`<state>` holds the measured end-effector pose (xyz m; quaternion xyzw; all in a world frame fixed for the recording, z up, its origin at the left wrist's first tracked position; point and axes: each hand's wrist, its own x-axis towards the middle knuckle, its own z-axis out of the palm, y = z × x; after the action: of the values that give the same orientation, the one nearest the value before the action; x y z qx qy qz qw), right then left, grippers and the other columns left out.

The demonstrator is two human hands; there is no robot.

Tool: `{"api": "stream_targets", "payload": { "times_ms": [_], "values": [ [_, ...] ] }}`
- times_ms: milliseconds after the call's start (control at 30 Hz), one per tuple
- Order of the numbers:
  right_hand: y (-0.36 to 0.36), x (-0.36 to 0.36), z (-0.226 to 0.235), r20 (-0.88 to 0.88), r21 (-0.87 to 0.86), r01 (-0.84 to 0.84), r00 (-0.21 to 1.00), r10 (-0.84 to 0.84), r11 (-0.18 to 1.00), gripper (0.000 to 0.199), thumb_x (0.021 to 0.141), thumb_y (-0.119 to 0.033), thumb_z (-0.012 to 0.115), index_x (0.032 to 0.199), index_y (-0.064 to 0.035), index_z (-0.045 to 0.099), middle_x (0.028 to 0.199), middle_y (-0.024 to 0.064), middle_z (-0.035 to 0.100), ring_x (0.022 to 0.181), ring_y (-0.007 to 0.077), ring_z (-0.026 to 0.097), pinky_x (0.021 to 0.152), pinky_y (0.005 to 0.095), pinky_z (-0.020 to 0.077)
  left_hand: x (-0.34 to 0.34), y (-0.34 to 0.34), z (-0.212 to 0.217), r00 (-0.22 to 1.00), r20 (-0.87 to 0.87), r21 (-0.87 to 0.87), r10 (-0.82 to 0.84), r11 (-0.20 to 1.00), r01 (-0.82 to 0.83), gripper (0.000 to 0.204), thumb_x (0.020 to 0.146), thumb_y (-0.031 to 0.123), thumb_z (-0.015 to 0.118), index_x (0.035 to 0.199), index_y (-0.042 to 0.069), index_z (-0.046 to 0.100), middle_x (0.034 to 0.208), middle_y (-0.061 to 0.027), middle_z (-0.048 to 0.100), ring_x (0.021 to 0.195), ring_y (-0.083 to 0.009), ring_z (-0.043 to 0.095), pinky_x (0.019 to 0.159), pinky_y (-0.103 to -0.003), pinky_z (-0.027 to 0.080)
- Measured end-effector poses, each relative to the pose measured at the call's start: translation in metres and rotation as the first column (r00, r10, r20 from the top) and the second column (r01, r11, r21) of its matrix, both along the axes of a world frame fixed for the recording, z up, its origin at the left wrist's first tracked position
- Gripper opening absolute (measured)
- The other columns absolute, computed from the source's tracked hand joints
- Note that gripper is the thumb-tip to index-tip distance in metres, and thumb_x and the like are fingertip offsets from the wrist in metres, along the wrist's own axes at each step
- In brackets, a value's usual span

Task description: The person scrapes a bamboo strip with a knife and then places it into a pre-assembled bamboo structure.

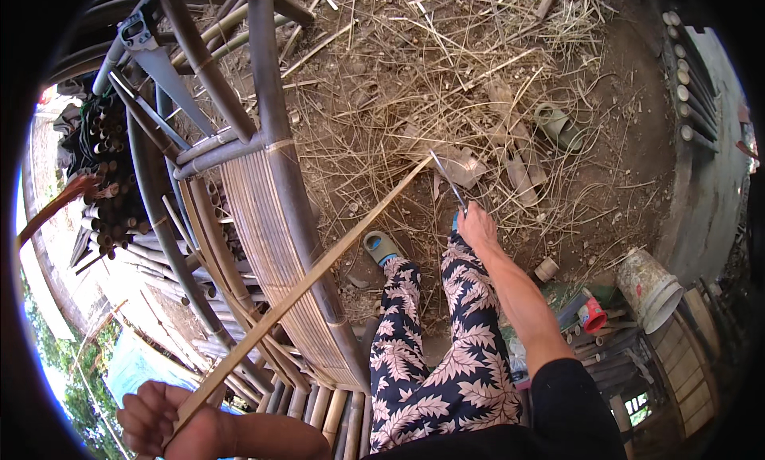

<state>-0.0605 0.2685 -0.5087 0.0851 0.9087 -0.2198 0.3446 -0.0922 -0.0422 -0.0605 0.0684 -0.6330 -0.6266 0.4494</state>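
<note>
A long, flat bamboo strip [323, 261] slants from the lower left up to the middle of the view. My left hand [171, 420] is closed around its near end. Out in front, my right hand [480, 225] grips a knife [449, 181], its handle hidden in my fist. The knife's narrow blade points forward and left, its tip close beside the far end of the strip. Whether blade and strip touch, I cannot tell. Below the strip's far end, thin shavings [390, 133] and a flat brown piece [462, 167] lie on the dirt.
To the left stands a bamboo bench [275, 221] with a handsaw [163, 74] resting on its frame. A loose clog [558, 127] lies ahead to the right. A white bucket [649, 289] and a red container [591, 315] are at the right, near bamboo pieces.
</note>
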Motion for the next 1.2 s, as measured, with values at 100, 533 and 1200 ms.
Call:
{"api": "stream_targets", "payload": {
  "times_ms": [100, 533, 1200],
  "values": [
    [-0.018, 0.013, 0.063, -0.094, -0.34, 0.154, 0.976, -0.197, 0.928, 0.032, 0.084, -0.021, 0.06, 0.102, 0.0045, 0.059, 0.079, 0.0245, 0.066, 0.078, 0.0419, 0.065, 0.072, 0.044, 0.0529, 0.015, -0.016, 0.01, 0.999, -0.016, 0.149, -0.046, 0.988, 0.048, 0.046, 0.097, 0.04, 0.051, 0.063, 0.011, 0.04, 0.07, -0.0006, 0.036, 0.058, -0.0105, 0.033, 0.048, -0.024, 0.028],
    [-0.151, -0.036, 0.393, 0.677, -0.655, 0.661, 0.296, -0.674, -0.367, 0.018, 0.089, -0.02, 0.067, 0.089, -0.0027, 0.06, 0.071, 0.0084, 0.063, 0.054, 0.0167, 0.056, 0.049, 0.0296, 0.0465, 0.239, -0.132, 0.161, 0.864, 0.489, 0.641, -0.121, 0.722, -0.262, 0.038, 0.098, 0.039, 0.049, 0.096, 0.004, 0.06, 0.097, -0.0096, 0.057, 0.08, -0.0198, 0.054, 0.074, -0.031, 0.048],
    [-0.168, -0.045, 0.618, -0.821, -0.099, -0.506, 0.528, 0.217, 0.857, 0.048, 0.097, -0.052, 0.04, 0.103, -0.0062, 0.053, 0.082, 0.0112, 0.061, 0.067, 0.0277, 0.064, 0.054, 0.0431, 0.0539, 0.131, -0.058, 0.173, 0.552, 0.715, 0.224, -0.429, 0.889, 0.4, 0.03, 0.098, 0.024, 0.055, 0.112, -0.001, 0.064, 0.072, 0.0011, 0.057, 0.055, -0.0059, 0.05, 0.048, -0.024, 0.041]
  ]
}}
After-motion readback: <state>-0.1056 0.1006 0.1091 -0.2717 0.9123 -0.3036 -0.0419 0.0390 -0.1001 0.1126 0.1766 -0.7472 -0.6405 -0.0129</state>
